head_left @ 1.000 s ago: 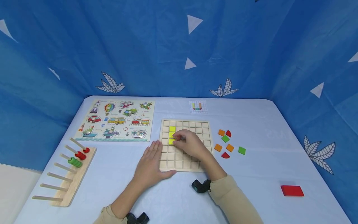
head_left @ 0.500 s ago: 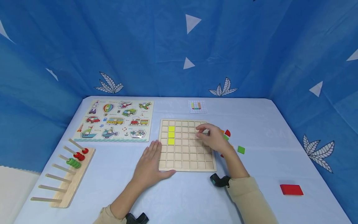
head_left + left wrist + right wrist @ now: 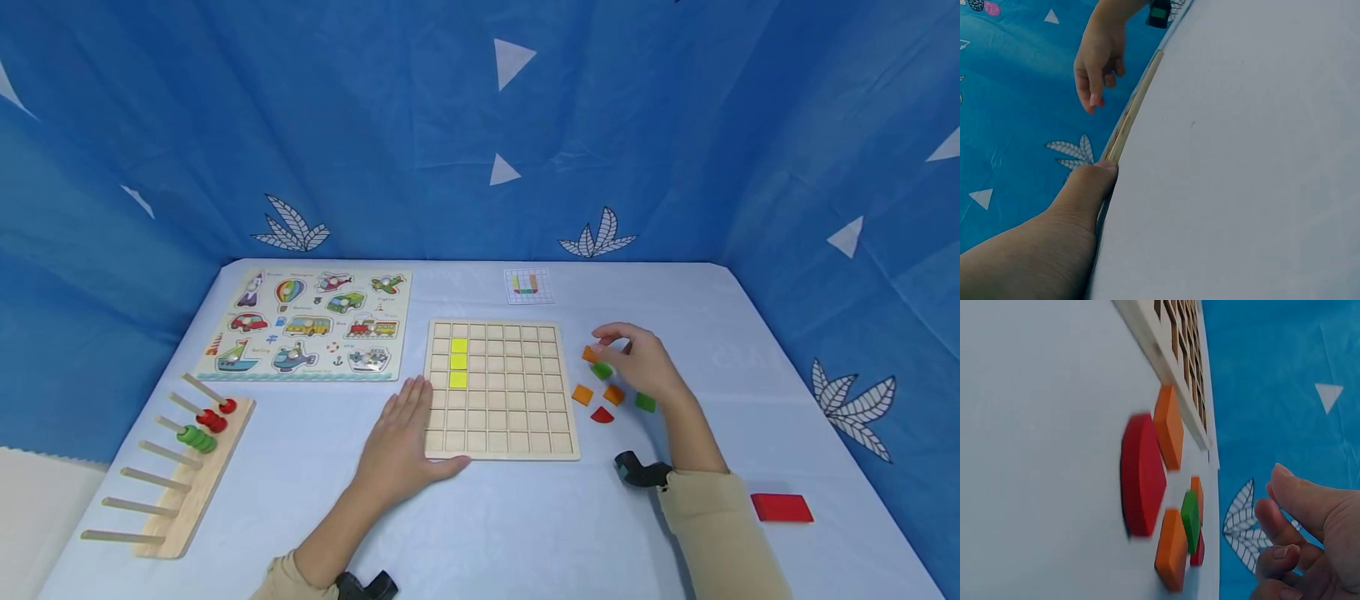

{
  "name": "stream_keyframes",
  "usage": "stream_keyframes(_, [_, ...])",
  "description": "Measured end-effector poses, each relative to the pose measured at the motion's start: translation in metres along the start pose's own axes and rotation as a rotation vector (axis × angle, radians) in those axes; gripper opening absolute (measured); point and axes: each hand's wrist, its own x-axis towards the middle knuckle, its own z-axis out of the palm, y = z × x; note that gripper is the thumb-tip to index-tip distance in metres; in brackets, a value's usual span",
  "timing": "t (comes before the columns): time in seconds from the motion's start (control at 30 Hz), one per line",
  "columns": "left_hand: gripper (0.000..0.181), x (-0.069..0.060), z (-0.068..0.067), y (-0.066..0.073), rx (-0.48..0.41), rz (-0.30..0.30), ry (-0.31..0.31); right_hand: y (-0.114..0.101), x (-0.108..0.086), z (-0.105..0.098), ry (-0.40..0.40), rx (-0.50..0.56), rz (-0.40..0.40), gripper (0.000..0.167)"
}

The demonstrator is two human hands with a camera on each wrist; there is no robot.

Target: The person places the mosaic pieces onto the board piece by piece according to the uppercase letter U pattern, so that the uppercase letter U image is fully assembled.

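A wooden grid board [image 3: 517, 417] lies mid-table with three yellow square tiles [image 3: 458, 362] in one column. My left hand [image 3: 401, 437] rests at its left side with straight fingers; in the left wrist view its thumb touches the board's edge [image 3: 1138, 106]. My right hand [image 3: 641, 362] is over the loose tiles right of the board, nearest an orange square tile [image 3: 589, 354] and a green square tile [image 3: 602, 372]. In the right wrist view its thumb and forefinger are apart and hold nothing. A red quarter-circle piece [image 3: 1142, 478] lies near more orange tiles [image 3: 1171, 550].
A pattern card [image 3: 528, 287] lies behind the board. At the back left is a vehicle picture puzzle [image 3: 306, 325], with a wooden peg rack [image 3: 195, 500] of red and green beads in front. A red block [image 3: 782, 507] lies at the right; another green tile [image 3: 645, 402] is under my right wrist.
My right hand has left the yellow tiles and travelled right, across the board, to the loose tiles. My left hand has stayed at the board's edge.
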Motion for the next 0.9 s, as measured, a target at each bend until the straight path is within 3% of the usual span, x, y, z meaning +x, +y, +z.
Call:
stream_keyframes(0.23, [0.125,0.0,0.0,-0.001,-0.006,0.003,0.008,0.013,0.0,-0.011,0.03,-0.021,0.086,0.033])
stream_keyframes(0.9, [0.125,0.0,0.0,0.0,-0.01,-0.007,-0.007,0.029,0.006,-0.008,-0.032,-0.051,0.08,0.032])
